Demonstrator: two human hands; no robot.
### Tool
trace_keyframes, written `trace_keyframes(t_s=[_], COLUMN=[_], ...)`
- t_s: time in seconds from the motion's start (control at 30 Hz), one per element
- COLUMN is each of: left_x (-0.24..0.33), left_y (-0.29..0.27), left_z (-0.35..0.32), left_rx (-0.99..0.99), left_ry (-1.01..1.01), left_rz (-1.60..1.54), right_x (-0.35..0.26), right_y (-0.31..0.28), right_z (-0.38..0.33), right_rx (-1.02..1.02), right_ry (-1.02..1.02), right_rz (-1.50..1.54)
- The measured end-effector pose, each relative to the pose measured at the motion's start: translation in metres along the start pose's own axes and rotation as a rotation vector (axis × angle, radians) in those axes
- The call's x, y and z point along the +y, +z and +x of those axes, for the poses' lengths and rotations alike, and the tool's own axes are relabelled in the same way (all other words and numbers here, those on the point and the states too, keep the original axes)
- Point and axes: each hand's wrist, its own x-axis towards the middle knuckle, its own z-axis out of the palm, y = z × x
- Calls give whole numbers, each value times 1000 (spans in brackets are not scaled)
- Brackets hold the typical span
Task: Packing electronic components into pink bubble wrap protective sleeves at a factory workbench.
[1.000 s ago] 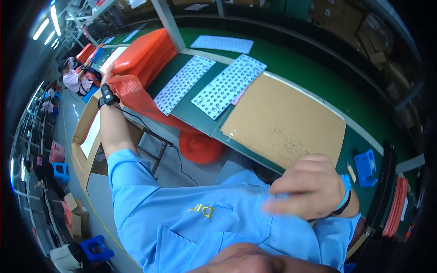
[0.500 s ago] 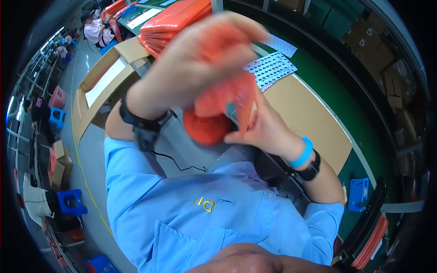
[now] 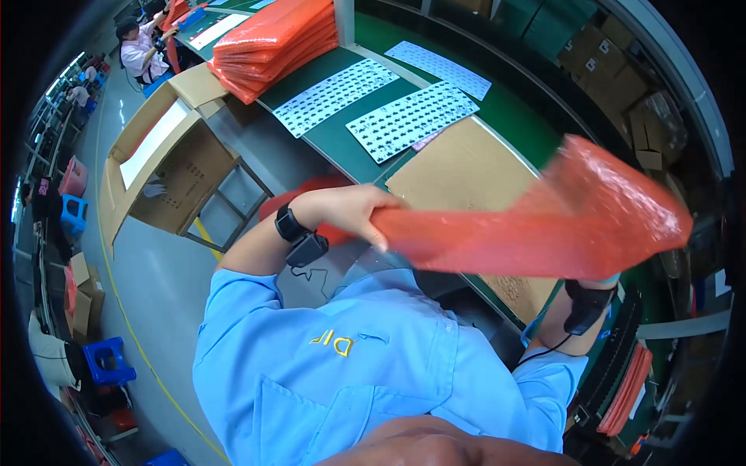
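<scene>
Left hand (image 3: 353, 211) fingers pinch red bag (image 3: 544, 221) | right hand hidden, grip untellable | keep bag taut over cardboard (image 3: 458, 167).

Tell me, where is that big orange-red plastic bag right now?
In the head view the orange-red bag stretches right of centre, above the brown cardboard sheet, its left end held in the left hand.

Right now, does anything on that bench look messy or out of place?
Nothing stands out. The printed sheets lie flat on the green bench, the orange bags are stacked, and the left hand grips one orange bag.
</scene>
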Motion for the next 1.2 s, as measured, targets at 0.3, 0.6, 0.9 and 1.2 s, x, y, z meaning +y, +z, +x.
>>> trace_keyframes(t_s=[0.3, 0.6, 0.9, 1.2], left_x=[-40, 36, 82, 113], left_y=[-50, -85, -77, -113], left_z=[-64, -64, -5, -7], left_rx=[22, 305, -96, -167], left_ry=[-334, -261, -243, -246], left_rz=[-126, -835, -651, -129], right_x=[-63, -1, -43, -12], right_y=[20, -46, 8, 34], right_z=[-51, -3, 69, 86], right_rx=[-144, -12, -299, -806], right_ry=[437, 149, 94, 523], right_rz=[-1334, -2409, -1038, -1030])
